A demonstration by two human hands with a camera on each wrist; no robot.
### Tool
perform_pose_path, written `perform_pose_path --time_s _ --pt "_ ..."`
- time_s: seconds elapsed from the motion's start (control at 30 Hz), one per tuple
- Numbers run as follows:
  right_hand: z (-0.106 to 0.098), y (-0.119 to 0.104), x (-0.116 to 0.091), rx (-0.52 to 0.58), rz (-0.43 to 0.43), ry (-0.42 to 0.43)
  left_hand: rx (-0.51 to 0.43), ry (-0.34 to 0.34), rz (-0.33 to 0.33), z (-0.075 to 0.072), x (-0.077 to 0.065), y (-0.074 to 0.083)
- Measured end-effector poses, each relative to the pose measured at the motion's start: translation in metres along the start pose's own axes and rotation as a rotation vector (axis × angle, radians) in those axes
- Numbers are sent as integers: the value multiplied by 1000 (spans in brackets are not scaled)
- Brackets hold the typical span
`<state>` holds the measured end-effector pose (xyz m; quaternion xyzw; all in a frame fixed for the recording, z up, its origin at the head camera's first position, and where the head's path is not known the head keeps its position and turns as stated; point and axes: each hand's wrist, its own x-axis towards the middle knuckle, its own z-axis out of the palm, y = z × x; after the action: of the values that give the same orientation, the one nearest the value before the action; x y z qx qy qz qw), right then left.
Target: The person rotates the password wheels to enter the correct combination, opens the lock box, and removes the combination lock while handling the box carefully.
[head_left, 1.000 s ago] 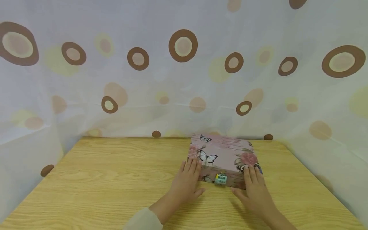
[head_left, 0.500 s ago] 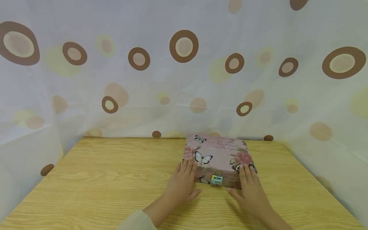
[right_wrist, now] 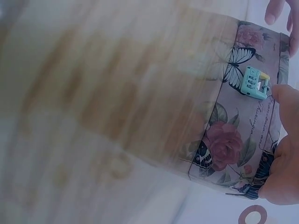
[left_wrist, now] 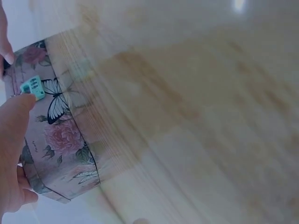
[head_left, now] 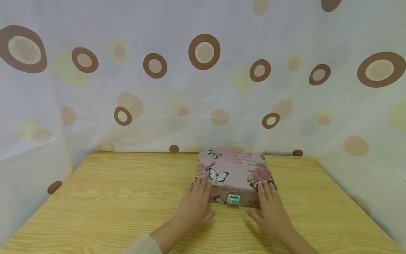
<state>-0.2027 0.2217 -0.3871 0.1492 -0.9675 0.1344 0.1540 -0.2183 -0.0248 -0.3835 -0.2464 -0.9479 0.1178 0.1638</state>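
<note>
A pink box (head_left: 236,167) printed with roses and butterflies lies lid down towards the back of the table. From the middle of its front face hangs a small mint-green combination padlock (head_left: 233,199), with a yellow patch on it. My left hand (head_left: 193,206) rests at the box's front left corner, fingers extended forward and thumb apart. At the front right corner, my right hand (head_left: 273,213) lies the same way, fingers straight on the edge. Both wrist views show the padlock (left_wrist: 32,87) between the two hands, a thumb (right_wrist: 285,100) pointing towards it.
The wood-grain table (head_left: 127,197) extends on both sides of the box. Behind it and along the sides hangs a pale curtain (head_left: 177,91) with brown rings and beige dots, close to the box's rear edge.
The box has slid left along the table, padlock with it. Both hands have moved left together with the box, keeping their places at its front corners.
</note>
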Motion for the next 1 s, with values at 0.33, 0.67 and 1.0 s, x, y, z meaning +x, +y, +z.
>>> perform_pose_path --time_s 0.33,0.67,1.0 --pt "2 -9 2 4 -4 -17 11 4 -15 0 -9 -5" --pt "1 -17 3 -3 -30 -7 14 34 -9 0 -16 -10" --pt "1 -27 4 39 -30 -18 18 67 -20 -1 -25 -14"
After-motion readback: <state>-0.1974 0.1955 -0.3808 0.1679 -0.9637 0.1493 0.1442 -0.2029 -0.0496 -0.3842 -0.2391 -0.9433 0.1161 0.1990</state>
